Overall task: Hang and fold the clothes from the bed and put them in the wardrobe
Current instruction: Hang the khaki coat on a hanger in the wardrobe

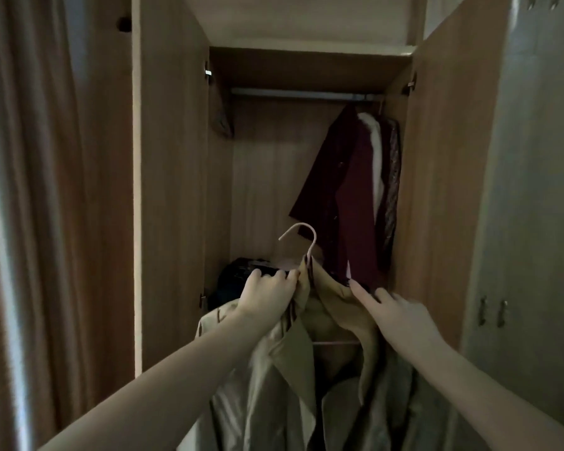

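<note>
A beige coat (284, 379) hangs on a pale pink hanger (308, 237) in front of the open wardrobe (173, 190). My left hand (269, 292) is shut on the coat's collar just below the hanger's hook. My right hand (394, 312) rests on the right side of the collar, index finger stretched out along the fabric, fingers apart. The hook points left and is well below the metal rail (306, 94). Most of the hanger's frame is hidden inside the coat; only its lower bar shows.
A dark red garment (345, 190), a white one and a patterned one hang at the rail's right end. A dark bundle (241, 270) lies on the wardrobe floor at left. Both doors stand open; a curtain (30, 222) hangs at far left.
</note>
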